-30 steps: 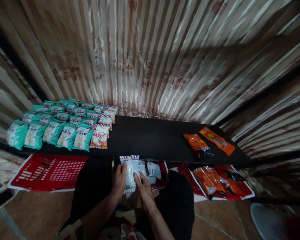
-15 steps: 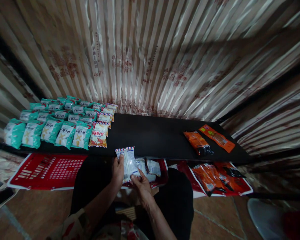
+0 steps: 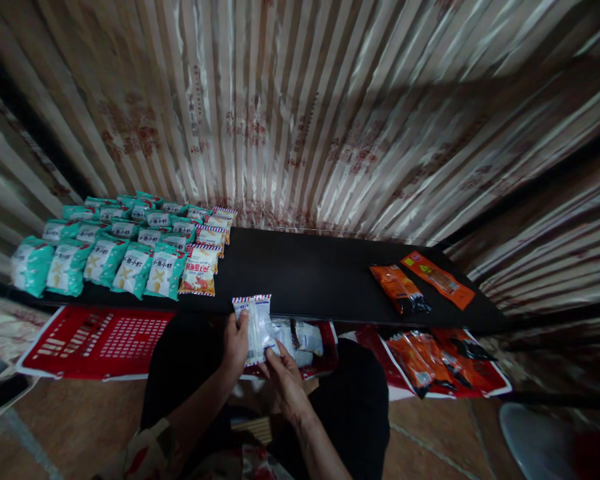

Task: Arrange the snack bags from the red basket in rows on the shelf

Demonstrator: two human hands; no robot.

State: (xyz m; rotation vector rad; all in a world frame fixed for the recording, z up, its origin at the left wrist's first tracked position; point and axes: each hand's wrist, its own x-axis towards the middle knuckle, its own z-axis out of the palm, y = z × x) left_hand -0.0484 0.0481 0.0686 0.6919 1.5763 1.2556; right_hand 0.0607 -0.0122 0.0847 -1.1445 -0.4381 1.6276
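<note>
Between my two hands is a small white snack bag [image 3: 256, 328] with striped ends, its printed back turned up. My left hand [image 3: 236, 345] grips its left edge, thumb on top. At the lower right corner, my right hand [image 3: 283, 375] pinches it between thumb and fingers. The bag is held over the front edge of the black shelf [image 3: 295, 270]. Below it, a red basket [image 3: 330, 347] holds more white bags [image 3: 309, 338], partly hidden by the held one.
Rows of green snack bags [image 3: 105, 260] and a column of striped-edge bags [image 3: 199, 269] stand at left. Orange packets [image 3: 399, 288] lie on the shelf's right. Red baskets hang at left [image 3: 45, 347] and right [image 3: 497, 385], the right one holding orange packets. A striped curtain [image 3: 280, 120] hangs behind.
Both hands keep hold of the snack bag, almost unmoved. The right fingers have shifted slightly at its lower corner. The whole view has moved a little.
</note>
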